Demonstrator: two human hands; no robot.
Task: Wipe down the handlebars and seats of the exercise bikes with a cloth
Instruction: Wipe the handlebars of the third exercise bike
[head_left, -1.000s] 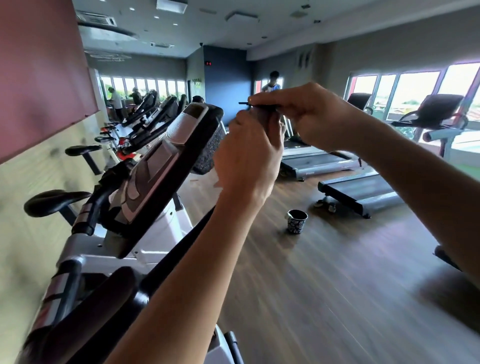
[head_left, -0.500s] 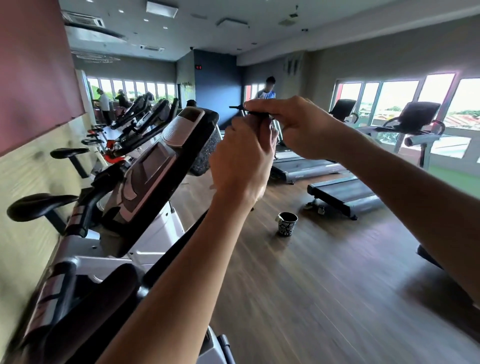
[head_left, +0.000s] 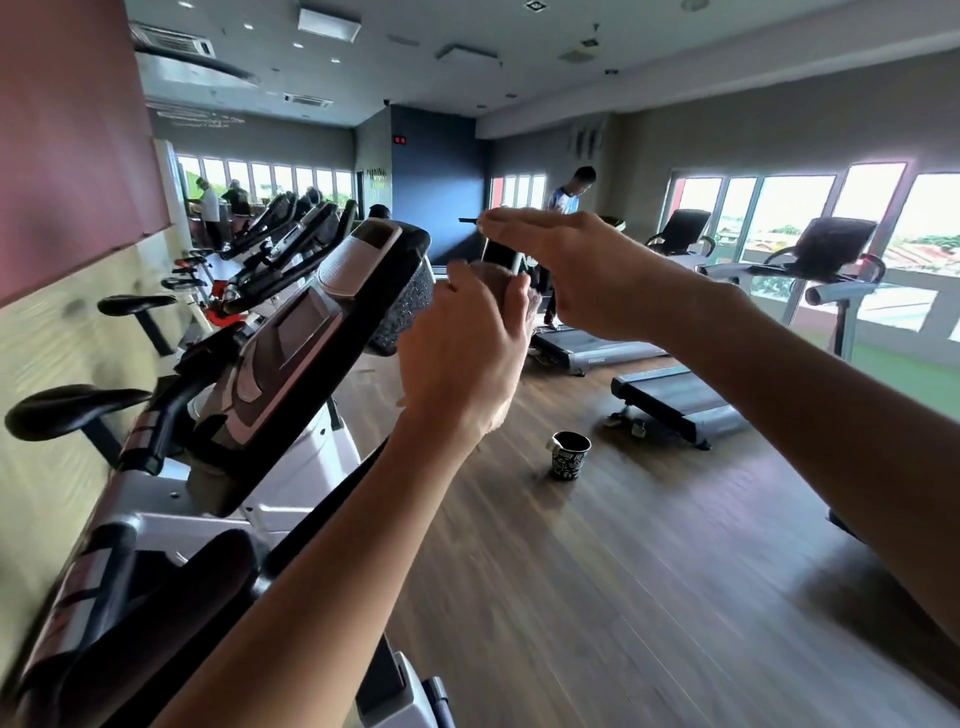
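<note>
the person's left hand (head_left: 462, 358) is raised in front of the camera with its fingers curled round a small bunched pale, pinkish cloth (head_left: 496, 283), of which only a crumpled tuft shows above the knuckles and between thumb and fingers. the right hand (head_left: 566, 270) hovers just above and beside it, fingers straight and held flat; whether they touch the cloth cannot be told, and it grips nothing that can be seen.

the cloth looks soft, light and limp, so it should fold to any shape and press easily round a curved bar. a wad held in the palm with the fingers behind it seems the sensible hold; a loose corner would likely flap and wipe poorly. whether it is damp cannot be told.

the nearest white-and-black exercise bike (head_left: 249, 415) stands just to the left, its grey console (head_left: 311, 332) tilted toward the viewer, black handlebars (head_left: 166, 415) below it, and a black padded seat (head_left: 72, 410) of the next bike beyond. these are rigid and fixed, so firm rubbing should not shift them, though the console screen probably wants a lighter touch.

a small dark patterned cup (head_left: 570, 454) sits on the brown wood-look floor (head_left: 623, 597), well apart from the bikes; a careless step could knock it. grey treadmills (head_left: 675, 400) line the window side.
</note>
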